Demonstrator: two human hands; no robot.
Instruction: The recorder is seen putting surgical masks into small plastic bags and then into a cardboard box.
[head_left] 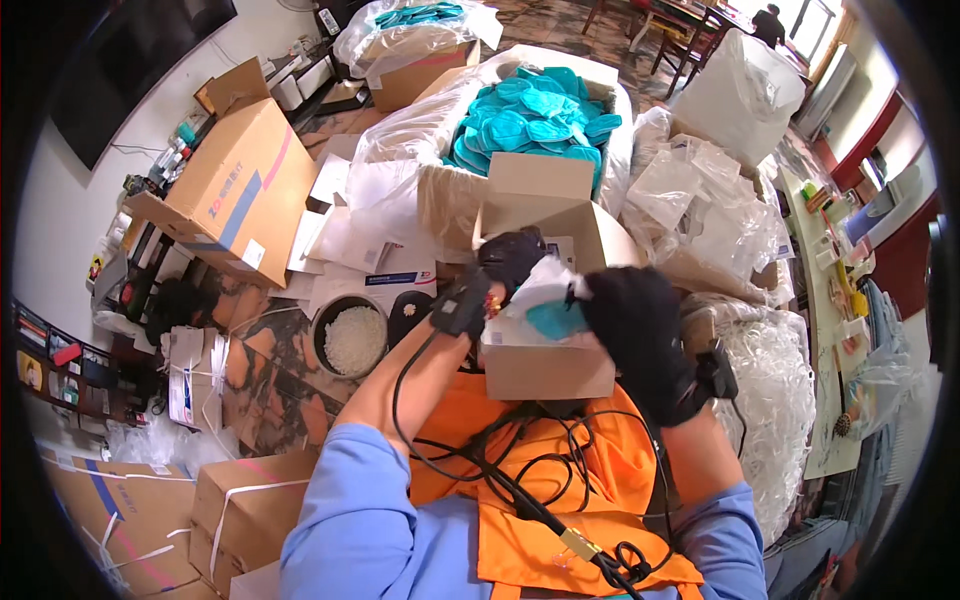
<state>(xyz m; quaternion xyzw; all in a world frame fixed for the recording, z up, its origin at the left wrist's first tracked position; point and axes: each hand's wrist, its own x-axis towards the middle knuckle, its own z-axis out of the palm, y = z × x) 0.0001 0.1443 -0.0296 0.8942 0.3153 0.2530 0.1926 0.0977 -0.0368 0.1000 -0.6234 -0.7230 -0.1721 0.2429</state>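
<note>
Both my hands wear black gloves and meet over an open white carton [550,372] in front of me. Between them is a whitish plastic bag [545,280] with a teal face mask [557,320] showing at its lower part. My left hand [512,258] is closed at the bag's upper left side. My right hand [635,320] curls round its right edge, the fingertips partly hidden. Beyond the carton, a large plastic-lined box [450,195] holds a heap of teal face masks [535,110].
At the left stand a tall brown carton [230,180] and a dark pot of white pellets [355,340]. Plastic-wrapped bundles [750,390] flank my right side. Strapped boxes [250,510] sit at the lower left. Black cables [520,490] cross my orange apron.
</note>
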